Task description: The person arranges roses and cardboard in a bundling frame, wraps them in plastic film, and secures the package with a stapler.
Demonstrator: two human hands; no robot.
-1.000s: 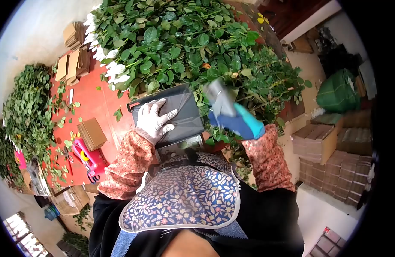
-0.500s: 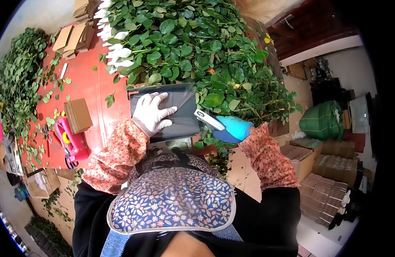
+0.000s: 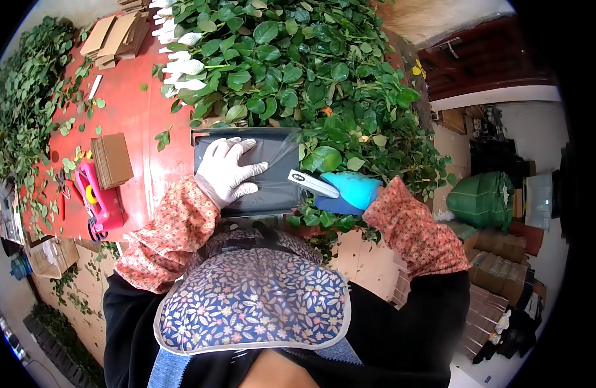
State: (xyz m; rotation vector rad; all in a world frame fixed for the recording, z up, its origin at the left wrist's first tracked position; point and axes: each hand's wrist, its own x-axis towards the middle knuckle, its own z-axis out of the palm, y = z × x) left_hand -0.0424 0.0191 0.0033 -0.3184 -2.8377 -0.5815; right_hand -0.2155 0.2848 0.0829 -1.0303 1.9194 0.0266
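My left hand (image 3: 231, 169), in a white glove, lies flat with fingers spread on black plastic sheeting (image 3: 275, 184) in a dark shallow frame at the table's front edge. My right hand (image 3: 353, 189), in a blue glove, is closed round a silver-white tool that looks like a stapler (image 3: 314, 183). Its front end points left, over the right side of the black sheeting. Whether it touches the sheeting I cannot tell. Just behind both hands lies a big heap of leafy green stems (image 3: 291, 71), with white-wrapped heads (image 3: 183, 68) at its left end.
On the red table (image 3: 139, 123) to the left are a stack of brown cardboard pieces (image 3: 112, 160), a pink tape dispenser (image 3: 99, 200) and more cardboard (image 3: 115, 39). Another leafy pile (image 3: 30, 97) is at far left. A green bundle (image 3: 482, 200) stands on the right.
The view has shifted slightly. My right hand and the tool have moved a little left over the black sheeting. My left hand stays flat on it.
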